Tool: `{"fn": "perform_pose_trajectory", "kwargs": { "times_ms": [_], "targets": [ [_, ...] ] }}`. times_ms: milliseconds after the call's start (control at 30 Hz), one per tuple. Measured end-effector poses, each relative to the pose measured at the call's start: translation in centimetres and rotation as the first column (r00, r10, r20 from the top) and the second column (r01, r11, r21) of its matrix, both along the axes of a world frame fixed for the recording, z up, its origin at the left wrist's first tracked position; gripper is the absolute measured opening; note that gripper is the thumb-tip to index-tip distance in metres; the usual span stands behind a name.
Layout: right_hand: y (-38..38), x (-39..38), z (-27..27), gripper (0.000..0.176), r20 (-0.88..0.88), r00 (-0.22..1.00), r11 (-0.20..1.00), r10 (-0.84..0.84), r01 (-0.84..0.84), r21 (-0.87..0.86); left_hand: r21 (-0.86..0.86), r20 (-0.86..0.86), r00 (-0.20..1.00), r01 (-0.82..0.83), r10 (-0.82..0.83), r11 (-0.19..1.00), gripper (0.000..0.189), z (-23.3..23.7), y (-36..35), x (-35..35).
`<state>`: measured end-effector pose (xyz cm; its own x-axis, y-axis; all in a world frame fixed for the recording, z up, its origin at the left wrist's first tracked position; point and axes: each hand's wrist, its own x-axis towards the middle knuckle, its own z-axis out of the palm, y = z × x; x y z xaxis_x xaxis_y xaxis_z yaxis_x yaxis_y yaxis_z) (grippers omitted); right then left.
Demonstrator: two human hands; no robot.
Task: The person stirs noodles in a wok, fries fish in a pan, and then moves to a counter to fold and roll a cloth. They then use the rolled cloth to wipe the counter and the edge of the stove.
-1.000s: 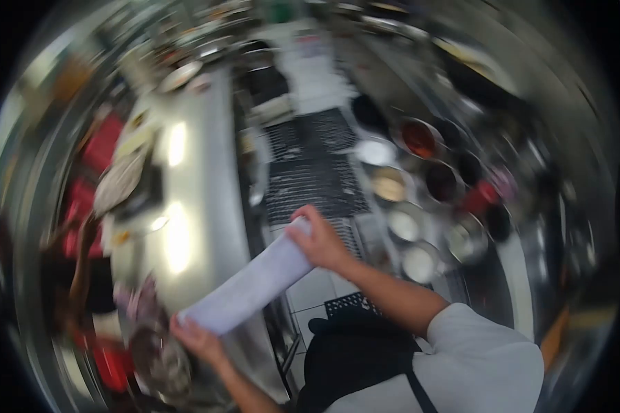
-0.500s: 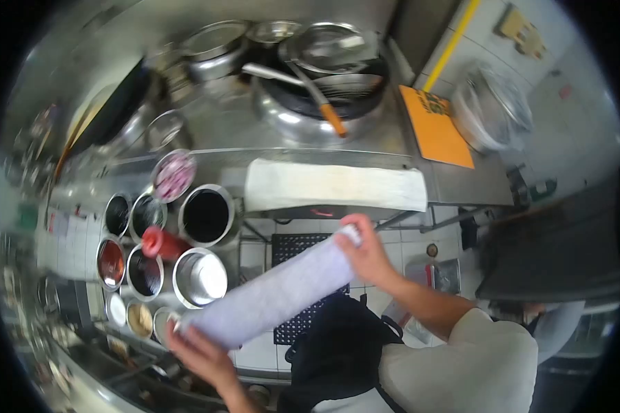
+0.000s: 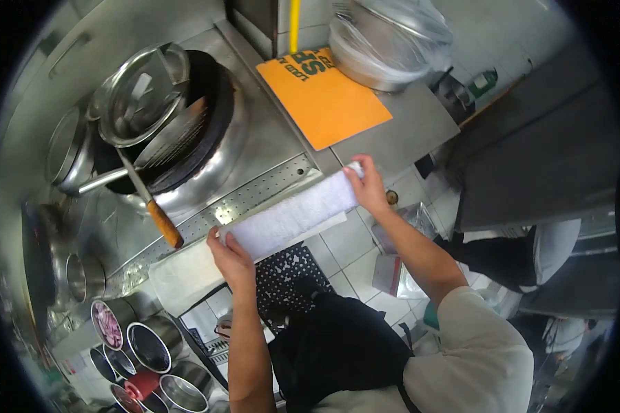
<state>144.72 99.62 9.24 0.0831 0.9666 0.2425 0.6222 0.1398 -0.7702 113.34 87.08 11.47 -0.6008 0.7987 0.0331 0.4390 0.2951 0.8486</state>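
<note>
A long folded white towel [image 3: 293,215] is stretched between my two hands at the front edge of the steel counter. My left hand [image 3: 233,261] grips its left end, fingers curled over the edge. At the other end, my right hand [image 3: 366,184] pinches the towel near its corner. Under and behind it, a second off-white cloth [image 3: 184,277] lies along the counter's front edge, partly covered by the towel.
Left of the cloth, a wok [image 3: 217,110] holds a strainer and a wooden-handled tool [image 3: 164,224]. An orange board [image 3: 320,100] lies behind my right hand, beside a plastic-wrapped pot [image 3: 386,48]. Metal containers [image 3: 149,346] stand lower left. Another person [image 3: 530,251] is at the right.
My view has swung right. Both hands have carried the towel from over the floor to the counter edge, where it now overlaps the off-white cloth.
</note>
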Motion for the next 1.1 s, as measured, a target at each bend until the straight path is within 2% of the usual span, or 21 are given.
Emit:
{"fn": "perform_pose_trajectory", "kwargs": {
  "times_ms": [33, 167, 300, 433, 500, 533, 600, 633, 700, 733, 767, 800, 833, 900, 1000, 1100],
  "targets": [
    [0.3, -0.3, 0.0, 0.039, -0.004, 1.0, 1.0, 0.003, -0.003, -0.019, 0.088, -0.125, 0.992, 0.022, -0.011, 0.996, 0.033, -1.5, 0.2, -0.5],
    [1.3, -0.8, -1.8, 0.04, 0.135, 0.991, 0.996, 0.014, -0.001, -0.094, 0.019, -0.413, 0.906, 0.111, -0.093, 0.994, 0.032, -4.7, 0.2, -1.0],
    [1.4, -1.0, -0.8, 0.04, 0.157, 0.987, 0.995, -0.032, 0.045, -0.084, -0.011, -0.4, 0.912, 0.093, -0.09, 0.996, 0.033, -4.7, 0.4, -1.2],
    [1.5, -1.1, -1.2, 0.042, 0.204, 0.978, 0.985, -0.054, 0.086, -0.151, -0.105, -0.386, 0.907, 0.136, -0.166, 0.985, 0.033, -4.3, 0.6, -1.5],
    [1.6, -1.1, -1.5, 0.043, 0.195, 0.979, 0.988, -0.061, 0.087, -0.131, -0.138, -0.408, 0.892, 0.151, -0.195, 0.979, 0.036, -4.3, 0.9, -1.5],
    [1.5, -1.0, -1.6, 0.044, 0.191, 0.979, 0.988, -0.067, 0.091, -0.123, -0.16, -0.452, 0.865, 0.159, -0.215, 0.974, 0.038, -4.0, 1.0, -1.6],
    [1.3, -1.0, -1.3, 0.046, 0.17, 0.976, 0.991, -0.136, 0.135, 0.019, -0.19, -0.534, 0.812, 0.157, -0.236, 0.969, 0.042, -3.3, 1.9, -1.1],
    [0.8, -1.0, -1.0, 0.047, 0.157, 0.974, 0.985, -0.162, 0.15, 0.086, -0.152, -0.617, 0.746, 0.202, -0.252, 0.968, 0.041, -2.3, 2.5, -0.4],
    [-1.7, 0.0, -0.5, 0.042, 0.092, 0.947, 0.945, -0.308, 0.292, 0.149, -0.088, -0.766, 0.591, 0.294, -0.254, 0.952, 0.04, -0.1, 4.7, 1.2],
    [-3.2, 0.2, -0.7, 0.04, 0.056, 0.921, 0.912, -0.385, 0.37, 0.176, -0.035, -0.658, 0.668, 0.435, -0.348, 0.9, 0.028, 0.6, 6.4, 2.9],
    [-5.1, -0.3, -1.7, 0.036, -0.157, 0.911, 0.925, -0.38, 0.371, -0.086, 0.014, -0.5, 0.706, 0.586, -0.502, 0.81, 0.02, 0.5, 8.6, 4.6],
    [-6.7, -0.9, -2.9, 0.034, -0.357, 0.839, 0.895, -0.411, 0.296, -0.334, -0.026, -0.313, 0.708, 0.66, -0.633, 0.751, 0.019, 1.1, 10.7, 6.9],
    [-7.5, -1.8, -3.3, 0.034, -0.431, 0.784, 0.87, -0.447, 0.269, -0.413, 0.01, -0.275, 0.667, 0.722, -0.692, 0.692, 0.022, 0.0, 12.9, 8.8],
    [-8.0, -4.1, -3.7, 0.035, -0.547, 0.656, 0.814, -0.52, 0.188, -0.549, -0.149, -0.166, 0.536, 0.816, -0.828, 0.558, 0.031, -2.0, 16.3, 10.8],
    [-7.4, -5.1, -4.9, 0.036, -0.52, 0.609, 0.77, -0.599, 0.26, -0.582, -0.371, 0.013, 0.426, 0.842, -0.905, 0.391, 0.037, -2.6, 19.2, 12.2],
    [-7.6, -6.4, -5.3, 0.035, -0.264, 0.722, 0.735, -0.64, 0.474, -0.485, -0.412, 0.086, 0.321, 0.873, -0.943, 0.26, 0.038, -3.1, 20.6, 11.9]
  ]
}}
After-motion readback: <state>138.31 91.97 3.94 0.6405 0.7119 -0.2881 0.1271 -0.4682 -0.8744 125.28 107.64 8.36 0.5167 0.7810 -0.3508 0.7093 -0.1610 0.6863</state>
